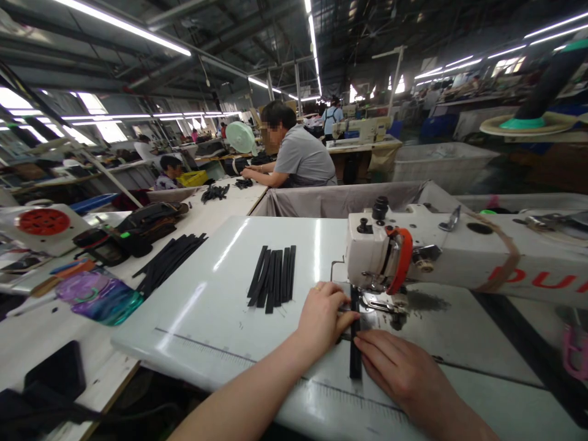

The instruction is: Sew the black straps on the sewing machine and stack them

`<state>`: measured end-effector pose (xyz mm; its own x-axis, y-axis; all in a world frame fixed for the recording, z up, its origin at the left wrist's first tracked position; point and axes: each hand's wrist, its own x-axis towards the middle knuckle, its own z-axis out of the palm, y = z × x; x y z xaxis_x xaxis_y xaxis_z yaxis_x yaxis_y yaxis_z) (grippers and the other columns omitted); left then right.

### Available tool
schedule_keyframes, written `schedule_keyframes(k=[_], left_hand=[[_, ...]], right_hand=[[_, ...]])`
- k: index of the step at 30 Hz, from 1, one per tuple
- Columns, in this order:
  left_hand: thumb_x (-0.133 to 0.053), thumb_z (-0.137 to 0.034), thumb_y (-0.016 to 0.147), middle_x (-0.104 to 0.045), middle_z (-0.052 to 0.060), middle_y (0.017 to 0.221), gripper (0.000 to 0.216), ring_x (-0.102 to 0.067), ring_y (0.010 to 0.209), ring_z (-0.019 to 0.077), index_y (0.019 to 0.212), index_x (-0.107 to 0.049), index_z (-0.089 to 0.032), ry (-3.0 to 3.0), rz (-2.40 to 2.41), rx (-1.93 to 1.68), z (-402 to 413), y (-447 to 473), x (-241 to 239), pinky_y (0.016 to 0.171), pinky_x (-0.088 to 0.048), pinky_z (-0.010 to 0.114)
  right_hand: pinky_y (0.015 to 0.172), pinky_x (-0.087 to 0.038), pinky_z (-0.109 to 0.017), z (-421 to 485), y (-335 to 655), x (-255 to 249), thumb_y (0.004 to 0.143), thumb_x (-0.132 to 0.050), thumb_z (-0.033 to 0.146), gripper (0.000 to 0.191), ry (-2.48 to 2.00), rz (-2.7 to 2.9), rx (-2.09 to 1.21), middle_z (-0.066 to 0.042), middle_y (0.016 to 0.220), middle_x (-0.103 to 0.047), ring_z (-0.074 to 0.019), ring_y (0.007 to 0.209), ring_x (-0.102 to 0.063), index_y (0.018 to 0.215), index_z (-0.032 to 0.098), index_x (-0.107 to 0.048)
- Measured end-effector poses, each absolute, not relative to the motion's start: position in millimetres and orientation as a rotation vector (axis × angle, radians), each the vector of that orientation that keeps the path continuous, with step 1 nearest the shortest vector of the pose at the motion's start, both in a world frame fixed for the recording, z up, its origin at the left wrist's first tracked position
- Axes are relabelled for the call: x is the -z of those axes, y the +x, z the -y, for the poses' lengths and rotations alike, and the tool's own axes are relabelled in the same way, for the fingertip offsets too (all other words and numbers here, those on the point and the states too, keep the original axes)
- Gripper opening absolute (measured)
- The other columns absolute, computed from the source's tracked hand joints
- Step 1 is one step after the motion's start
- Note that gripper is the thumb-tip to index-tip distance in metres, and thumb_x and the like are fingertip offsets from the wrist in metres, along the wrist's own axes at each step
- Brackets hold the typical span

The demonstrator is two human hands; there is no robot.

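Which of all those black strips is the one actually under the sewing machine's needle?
The single black strip pinned flat by both hands, left hand and right hand. The other strips lie loose in a bunch further left.

Garment factory floor, plainly. Industrial sewing machine (459, 257) right over the hands, white worktable (206, 294) beneath. Cut black strips (272, 277) stacked just left of the hands. Further back, rows of benches, seated workers (294, 153) bent over more pieces, fluorescent tube lights (124, 26) under a high steel roof.
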<state>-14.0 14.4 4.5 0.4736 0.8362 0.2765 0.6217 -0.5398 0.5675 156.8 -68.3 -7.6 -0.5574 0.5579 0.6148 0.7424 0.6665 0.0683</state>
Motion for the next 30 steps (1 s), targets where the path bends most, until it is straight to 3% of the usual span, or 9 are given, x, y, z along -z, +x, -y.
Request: schedule_keyframes(k=[4,15,30], left_hand=[[-0.067,-0.016,0.085,-0.072,0.005,0.109,0.008,-0.062,0.105,0.0227,0.088,-0.075,-0.017,2.338,-0.963,-0.89,-17,-17,11,0.095,-0.05,0.037],[-0.063,-0.014,0.087,-0.073,0.005,0.109,0.009,-0.064,0.108,0.0209,0.087,-0.072,-0.016,2.388,-0.861,-0.898,-16,-12,16,0.105,-0.047,0.035],[-0.055,-0.011,0.09,-0.073,0.008,0.103,0.016,-0.064,0.104,0.0207,0.087,-0.07,-0.013,2.477,-0.921,-0.917,-15,-4,13,0.103,-0.048,0.034]], right_hand=[[0.075,-0.055,-0.025,70,156,5,0.093,-0.04,0.011,0.027,-1.045,2.248,0.416,-0.008,0.09,-0.072,-0.0146,0.082,-0.068,0.095,0.014,-0.067],[0.078,-0.054,-0.026,73,160,3,0.094,-0.041,0.015,0.027,-1.059,2.225,0.37,-0.005,0.091,-0.073,-0.0148,0.084,-0.069,0.094,0.016,-0.068],[0.08,-0.054,-0.023,68,161,1,0.089,-0.044,0.012,0.025,-1.127,2.205,0.223,-0.005,0.091,-0.072,-0.0136,0.087,-0.067,0.093,0.019,-0.068]])
